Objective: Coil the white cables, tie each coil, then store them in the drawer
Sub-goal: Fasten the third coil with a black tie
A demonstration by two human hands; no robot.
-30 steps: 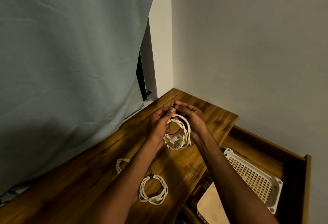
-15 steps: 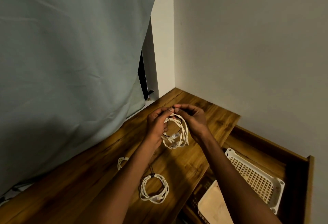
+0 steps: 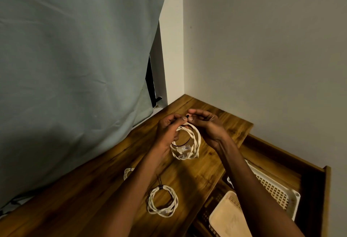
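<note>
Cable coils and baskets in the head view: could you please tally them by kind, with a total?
White cable coils: 3, one held in both hands, one tied on the table, one partly hidden behind the left arm.
Baskets in the open drawer: 2, white and beige.
Total: 5

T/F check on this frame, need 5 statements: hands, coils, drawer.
1. Both hands hold the cable coil in the air above the wooden tabletop. True.
2. The left hand lies flat on the tabletop. False: it grips the held coil near its top, fingertips meeting those of the right hand.
3. A tied coil lies on the tabletop. True; a dark tie wraps its top.
4. The drawer is closed. False: it stands open at the right.
5. A white perforated basket sits in the drawer. True.
</note>
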